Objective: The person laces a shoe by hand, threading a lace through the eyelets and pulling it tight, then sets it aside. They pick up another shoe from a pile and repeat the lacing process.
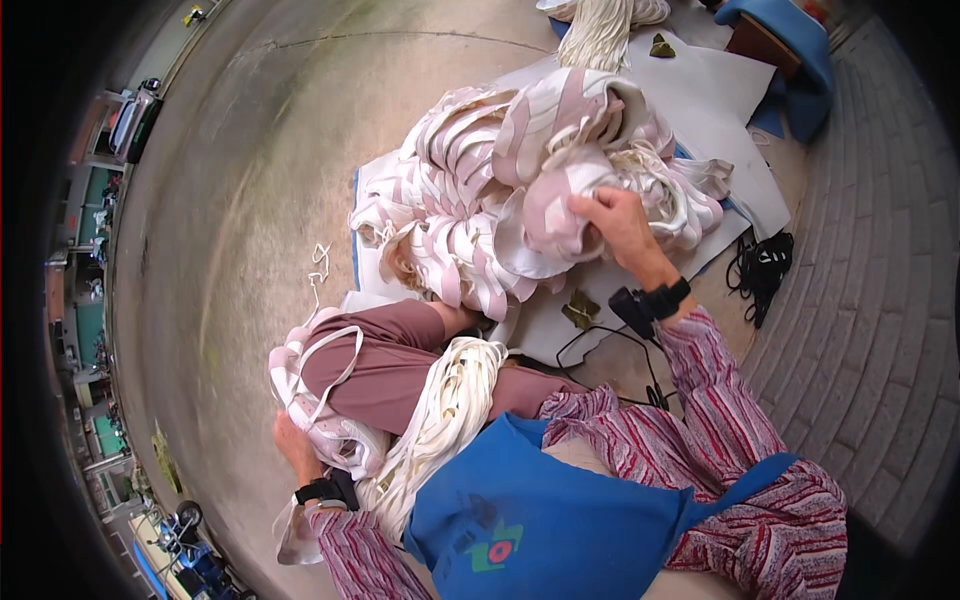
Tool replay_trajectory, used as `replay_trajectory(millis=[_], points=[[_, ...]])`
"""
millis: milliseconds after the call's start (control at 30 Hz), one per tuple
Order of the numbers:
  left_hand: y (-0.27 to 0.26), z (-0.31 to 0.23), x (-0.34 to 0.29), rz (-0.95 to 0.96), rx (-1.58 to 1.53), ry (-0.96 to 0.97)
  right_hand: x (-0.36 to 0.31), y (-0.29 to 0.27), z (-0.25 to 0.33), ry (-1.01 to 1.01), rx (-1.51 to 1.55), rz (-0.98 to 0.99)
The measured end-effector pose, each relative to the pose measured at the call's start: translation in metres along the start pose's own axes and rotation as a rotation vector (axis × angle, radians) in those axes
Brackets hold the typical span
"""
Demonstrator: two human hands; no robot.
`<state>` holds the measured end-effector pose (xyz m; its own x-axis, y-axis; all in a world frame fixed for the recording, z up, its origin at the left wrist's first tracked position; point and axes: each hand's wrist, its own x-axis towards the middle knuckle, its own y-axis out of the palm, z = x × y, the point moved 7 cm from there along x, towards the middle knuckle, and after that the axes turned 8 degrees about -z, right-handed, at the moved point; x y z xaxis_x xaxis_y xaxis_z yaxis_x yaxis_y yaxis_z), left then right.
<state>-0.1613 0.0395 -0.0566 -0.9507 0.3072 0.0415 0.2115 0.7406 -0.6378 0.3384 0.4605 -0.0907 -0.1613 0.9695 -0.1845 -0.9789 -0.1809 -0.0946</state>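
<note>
A heap of white and pink shoe uppers (450,190) lies in front of me. My right hand (618,225) is at its near right side, thumb and fingers closed on one pink and white shoe upper (556,215). Against my left knee rests another shoe upper (345,445), with a white lace looped loosely over the knee. My left hand (297,447) grips that upper's outer edge; its fingertips are partly hidden behind it. Across my lap hangs a thick bundle of white laces (450,395).
Pale sheets (690,90) lie under the heap on the concrete floor (240,200). More white laces (595,35) sit at the far end, near a blue-draped seat (785,50). A black cord bundle (762,275) lies to the right, and a wheeled vehicle (185,545) stands lower left.
</note>
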Motion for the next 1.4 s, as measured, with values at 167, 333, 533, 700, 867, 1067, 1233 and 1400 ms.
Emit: replay_trajectory(millis=[167,333,533,700,867,1067,1233,1400], points=[[-0.009,0.019,0.021,0.044,0.068,-0.019,0.023,-0.034,0.117,-1.281,-0.475,-0.149],[0.030,0.017,0.022,0.111,0.005,-0.115,0.071,-0.083,0.106,-0.189,0.848,0.124],[-0.042,-0.009,-0.006,-0.006,0.029,-0.182,0.079,0.063,0.001,-0.514,-0.409,0.041],[0.011,-0.020,-0.010,0.065,-0.006,-0.135,0.068,0.061,-0.026,-0.347,-0.323,-0.147],[0.000,-0.017,-0.016,0.053,-0.121,-0.147,0.052,0.041,-0.007,-0.215,-0.368,-0.127],[-0.002,-0.002,0.001,0.046,0.041,0.029,-0.007,-0.001,0.056,-0.472,-0.458,-0.399],[-0.015,0.015,-0.014,-0.043,-0.258,-0.194,-0.112,0.107,0.180,-0.865,-0.030,0.278],[-0.003,0.009,-0.022,-0.017,-0.206,-0.108,-0.202,0.171,0.311,-0.997,0.711,0.614]])
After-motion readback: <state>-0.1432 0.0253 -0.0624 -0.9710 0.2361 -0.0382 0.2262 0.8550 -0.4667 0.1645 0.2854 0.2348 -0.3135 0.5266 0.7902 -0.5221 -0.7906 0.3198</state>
